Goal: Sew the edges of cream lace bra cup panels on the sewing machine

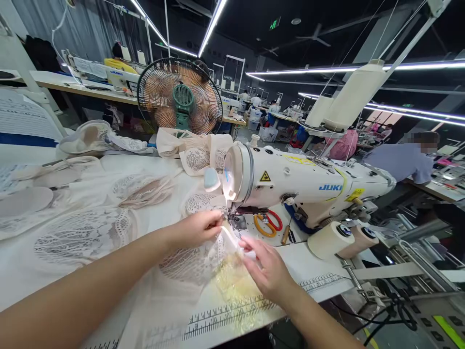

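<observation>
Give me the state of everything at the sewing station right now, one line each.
Left hand: pinching lace fabric by the needle.
Right hand: flat on the fabric, fingers spread.
Sewing machine: work light on; running or not, cannot tell.
Fan: blades not blurred; spinning or not, cannot tell.
Scissors: lying closed on the machine bed.
Thread cones: lying on their sides.

The sewing machine [308,186] walls off the right, scissors [268,224] beneath its arm; table edge [319,286] lies open.

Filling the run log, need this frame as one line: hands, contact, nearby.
left hand: pinching lace fabric at needle | right hand: flat on fabric | sewing machine behind | scissors under its arm
</observation>
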Demonstrator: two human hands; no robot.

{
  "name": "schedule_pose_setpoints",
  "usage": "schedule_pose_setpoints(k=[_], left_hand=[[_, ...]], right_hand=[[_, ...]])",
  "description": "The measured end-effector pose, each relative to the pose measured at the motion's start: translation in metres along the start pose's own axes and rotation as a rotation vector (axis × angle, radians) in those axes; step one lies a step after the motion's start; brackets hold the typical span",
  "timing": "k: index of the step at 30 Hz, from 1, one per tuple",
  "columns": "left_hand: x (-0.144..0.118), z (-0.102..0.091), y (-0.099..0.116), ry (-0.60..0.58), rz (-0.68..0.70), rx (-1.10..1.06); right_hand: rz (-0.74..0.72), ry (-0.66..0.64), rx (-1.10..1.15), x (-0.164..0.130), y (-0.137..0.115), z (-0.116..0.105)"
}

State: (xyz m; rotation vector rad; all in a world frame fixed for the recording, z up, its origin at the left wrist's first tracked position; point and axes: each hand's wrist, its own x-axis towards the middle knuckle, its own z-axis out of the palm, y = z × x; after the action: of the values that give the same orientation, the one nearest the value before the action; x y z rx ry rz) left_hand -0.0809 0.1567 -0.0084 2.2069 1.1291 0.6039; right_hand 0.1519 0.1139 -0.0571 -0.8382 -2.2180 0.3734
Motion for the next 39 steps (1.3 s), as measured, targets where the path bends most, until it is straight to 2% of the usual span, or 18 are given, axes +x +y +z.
schedule_pose_setpoints(k=[2, 5, 8, 9, 11, 14, 18, 23, 33, 39], left_hand=[[0.005, 0.005, -0.002, 0.061, -0.020, -0.114], [0.012, 0.013, -0.007, 0.127, -0.046, -0.124], [0.010, 0.018, -0.012, 0.191, -0.059, -0.057], [0.007, 0.019, -0.013, 0.182, -0.063, 0.043], [0.000, 0.021, -0.012, 0.104, -0.079, 0.340], [-0.008, 0.026, -0.005, -0.062, -0.125, 0.741], [-0.006, 0.029, 0.012, -0.215, -0.243, 0.894], [0.007, 0.027, 0.019, -0.289, -0.379, 0.832], [0.009, 0.029, 0.020, -0.253, -0.369, 0.827], [0.011, 0.028, 0.024, -0.289, -0.395, 0.812]], right_hand=[[0.122, -0.111, 0.212, -0.005, -0.017, 0.007], [0.125, -0.256, 0.337, -0.005, -0.036, 0.021], [0.192, -0.169, 0.259, 0.002, -0.037, 0.027], [0.234, -0.124, 0.229, 0.004, -0.035, 0.026], [0.301, -0.084, 0.158, 0.005, -0.026, 0.022], [0.366, -0.123, 0.073, 0.002, -0.015, 0.014], [0.426, -0.205, 0.012, 0.000, -0.013, 0.009], [0.513, -0.324, -0.088, 0.014, -0.017, 0.002], [0.501, -0.436, -0.186, 0.025, -0.013, -0.003], [0.461, -0.483, -0.284, 0.027, -0.011, -0.002]])
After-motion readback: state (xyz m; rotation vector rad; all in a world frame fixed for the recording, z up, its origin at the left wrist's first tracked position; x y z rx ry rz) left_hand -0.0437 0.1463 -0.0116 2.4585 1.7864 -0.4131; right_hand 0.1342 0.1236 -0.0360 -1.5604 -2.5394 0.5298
